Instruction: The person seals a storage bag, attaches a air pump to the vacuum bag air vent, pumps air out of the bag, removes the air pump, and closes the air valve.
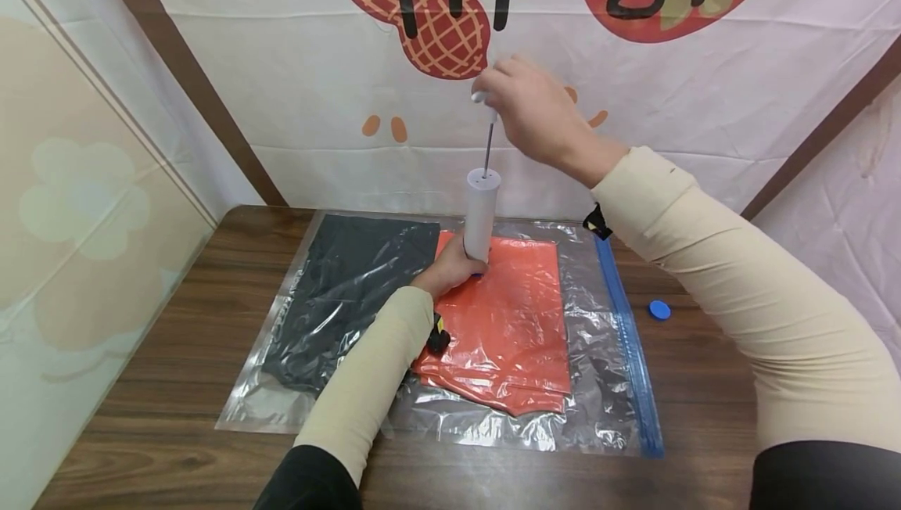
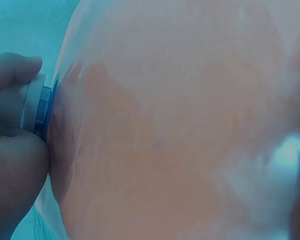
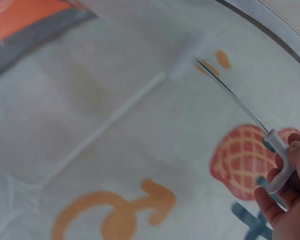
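Observation:
A white hand pump (image 1: 481, 209) stands upright on a clear vacuum storage bag (image 1: 591, 338). My left hand (image 1: 454, 266) grips the bottom of its barrel; in the left wrist view the barrel's end (image 2: 32, 102) meets the bag's blue valve (image 2: 45, 107). High above, my right hand (image 1: 531, 107) holds the pump's white handle (image 3: 282, 160), fingers curled round it. The thin metal rod (image 3: 232, 95) is drawn well out of the barrel. Inside the bag lie a folded orange-red garment (image 1: 507, 322) and a folded dark one (image 1: 366, 283), side by side.
A blue zip strip (image 1: 629, 353) edges the bag's right side. To its right, a round blue cap (image 1: 658, 310) lies on the brown wooden table (image 1: 176, 416). A printed fabric sheet (image 1: 317, 80) hangs behind the table, with another panel (image 1: 91, 181) at the left.

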